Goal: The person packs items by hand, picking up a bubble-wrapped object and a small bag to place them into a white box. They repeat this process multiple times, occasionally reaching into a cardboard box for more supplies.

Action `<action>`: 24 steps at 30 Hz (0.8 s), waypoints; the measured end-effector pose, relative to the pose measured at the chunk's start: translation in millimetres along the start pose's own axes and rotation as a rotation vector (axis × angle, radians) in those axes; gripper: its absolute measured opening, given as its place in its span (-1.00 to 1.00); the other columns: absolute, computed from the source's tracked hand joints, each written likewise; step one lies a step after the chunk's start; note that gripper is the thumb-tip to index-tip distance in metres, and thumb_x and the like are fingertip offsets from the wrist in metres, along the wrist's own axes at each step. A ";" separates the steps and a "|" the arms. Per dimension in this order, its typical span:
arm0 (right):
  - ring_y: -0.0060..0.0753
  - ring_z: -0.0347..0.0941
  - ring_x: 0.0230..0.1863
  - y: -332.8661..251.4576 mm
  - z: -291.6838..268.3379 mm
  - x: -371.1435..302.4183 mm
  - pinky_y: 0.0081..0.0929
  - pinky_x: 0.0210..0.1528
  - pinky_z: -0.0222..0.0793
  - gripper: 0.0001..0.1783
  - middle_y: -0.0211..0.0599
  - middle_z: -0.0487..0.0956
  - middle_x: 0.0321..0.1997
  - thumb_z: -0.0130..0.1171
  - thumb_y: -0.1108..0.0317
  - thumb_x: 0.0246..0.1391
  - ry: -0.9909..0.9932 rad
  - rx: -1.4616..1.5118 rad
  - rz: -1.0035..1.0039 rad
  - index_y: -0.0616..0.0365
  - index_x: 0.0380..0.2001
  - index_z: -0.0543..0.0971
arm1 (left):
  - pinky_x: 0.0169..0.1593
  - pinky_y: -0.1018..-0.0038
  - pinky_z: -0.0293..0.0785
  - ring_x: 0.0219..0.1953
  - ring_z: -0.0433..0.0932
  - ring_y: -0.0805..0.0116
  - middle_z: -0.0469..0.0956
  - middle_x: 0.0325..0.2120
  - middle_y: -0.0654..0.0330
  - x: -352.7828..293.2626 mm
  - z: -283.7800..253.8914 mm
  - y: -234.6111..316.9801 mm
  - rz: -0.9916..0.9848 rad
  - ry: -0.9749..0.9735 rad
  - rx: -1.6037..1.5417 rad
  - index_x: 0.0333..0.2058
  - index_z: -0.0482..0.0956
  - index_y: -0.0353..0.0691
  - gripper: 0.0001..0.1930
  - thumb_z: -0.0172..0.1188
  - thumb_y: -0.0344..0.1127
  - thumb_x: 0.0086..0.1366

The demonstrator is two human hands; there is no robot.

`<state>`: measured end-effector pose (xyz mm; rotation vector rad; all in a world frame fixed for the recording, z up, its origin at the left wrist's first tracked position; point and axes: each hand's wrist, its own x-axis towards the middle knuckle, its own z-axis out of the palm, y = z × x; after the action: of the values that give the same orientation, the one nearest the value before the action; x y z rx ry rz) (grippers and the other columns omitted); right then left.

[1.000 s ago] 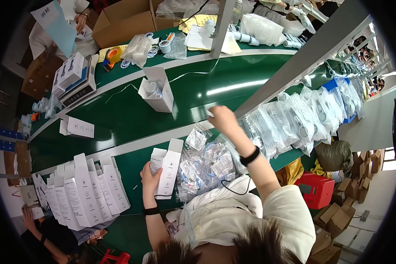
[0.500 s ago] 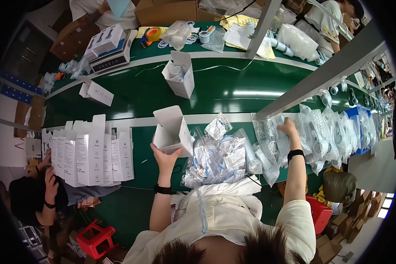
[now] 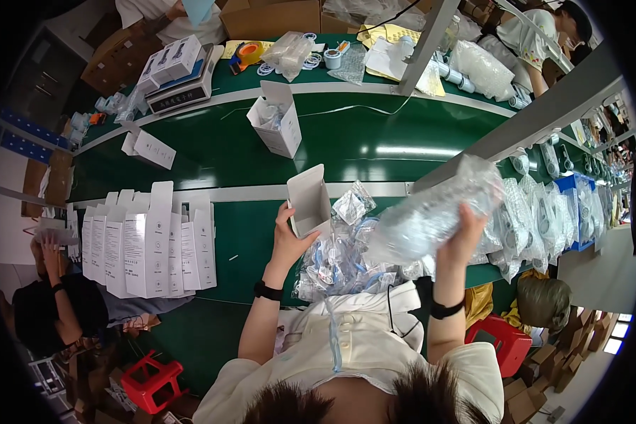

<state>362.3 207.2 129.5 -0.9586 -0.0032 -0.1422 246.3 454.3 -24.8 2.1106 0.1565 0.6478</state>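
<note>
My left hand grips an open white cardboard box, its flap up and its mouth tilted toward the right. In my right hand is a bubble-wrap pouch, lifted above the bench and a little smeared by motion; what lies inside it cannot be made out. Between my hands, clear plastic bags with white and blue parts lie in a heap near the bench edge. To the right, more bubble-wrapped items stand in a row.
Several open white boxes stand in a row at left, beside a co-worker. On the green conveyor surface sit a filled open box and another white box. A metal post slants across the right; a blue bin stands beyond.
My right hand has lifted a bubble-wrap pouch from the row and brought it leftward. My left hand has moved the box right and turned it. The boxes on the conveyor shifted slightly left.
</note>
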 end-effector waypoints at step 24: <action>-0.06 0.14 0.08 198.2 -15.9 23.5 -0.21 0.09 0.14 -0.37 -0.12 0.29 0.02 0.26 0.33 -0.32 -0.740 -1.422 -0.184 -0.03 -0.03 0.39 | -0.04 0.30 0.28 -0.06 0.31 0.09 0.20 -0.08 -0.08 -7.3 -33.1 -12.0 -0.101 0.249 -0.068 -0.13 0.05 -0.19 -0.24 0.41 -0.43 -0.25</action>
<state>408.9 303.6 -39.7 -2.3848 -0.7613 0.0835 224.9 483.1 -21.8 1.9384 0.3718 0.8415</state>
